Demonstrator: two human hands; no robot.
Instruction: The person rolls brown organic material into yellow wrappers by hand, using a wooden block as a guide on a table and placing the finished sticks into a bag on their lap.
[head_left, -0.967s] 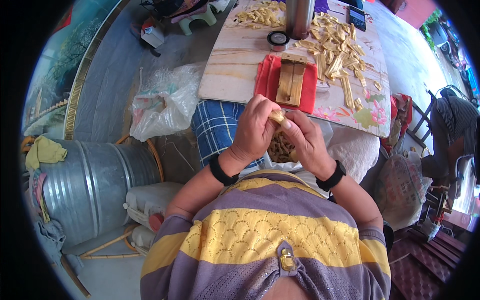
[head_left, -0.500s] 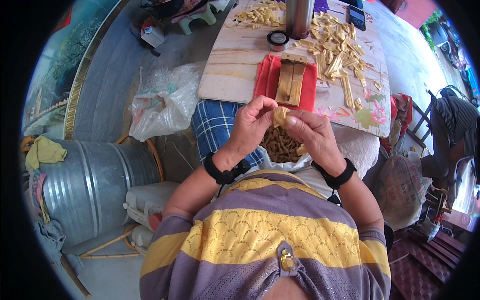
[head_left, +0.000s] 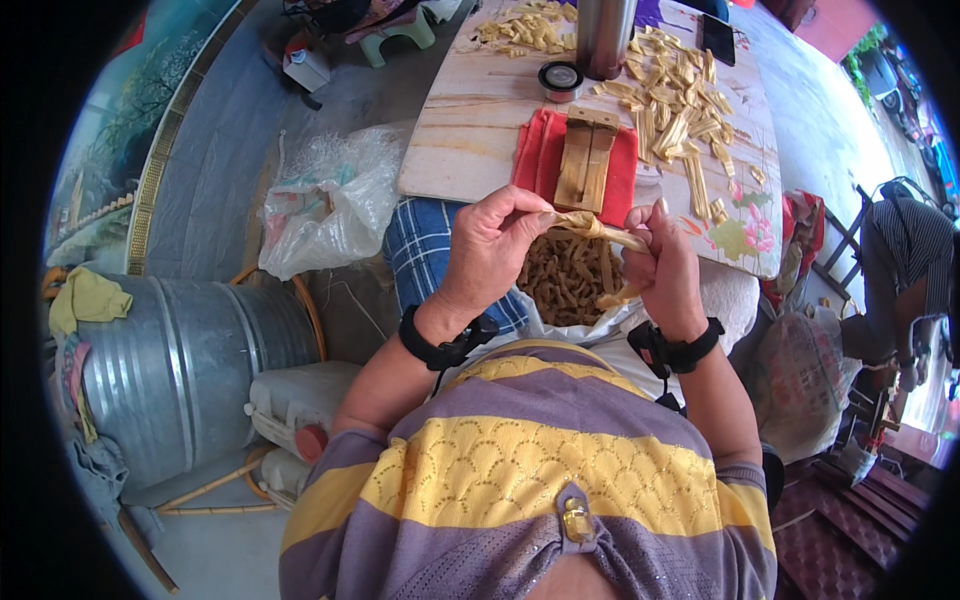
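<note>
Between my hands a pale yellow flat strip (head_left: 588, 226) is stretched out, with a knot near its middle. My left hand (head_left: 487, 250) pinches one end between thumb and fingertips. Around the other end my right hand (head_left: 668, 268) is closed, thumb raised. Just below, a white plastic bag (head_left: 540, 322) stands open at my lap, filled with small brownish-yellow pieces (head_left: 570, 278). Beyond my hands a small wooden block with a lengthwise slot (head_left: 586, 165) rests on a folded red cloth (head_left: 536, 150) at the table's near edge.
On the table (head_left: 450, 165) lie a heap of loose yellow strips (head_left: 680, 100), a smaller pile (head_left: 530, 30), a steel flask (head_left: 603, 40), a round lid (head_left: 560, 80) and a phone (head_left: 717, 40). A metal drum (head_left: 190, 370) stands left; a person's arm (head_left: 905, 310) shows far right.
My hands have moved apart, the right one outward. The strip, bunched between my fingertips before, is now drawn out lengthwise with the knot showing.
</note>
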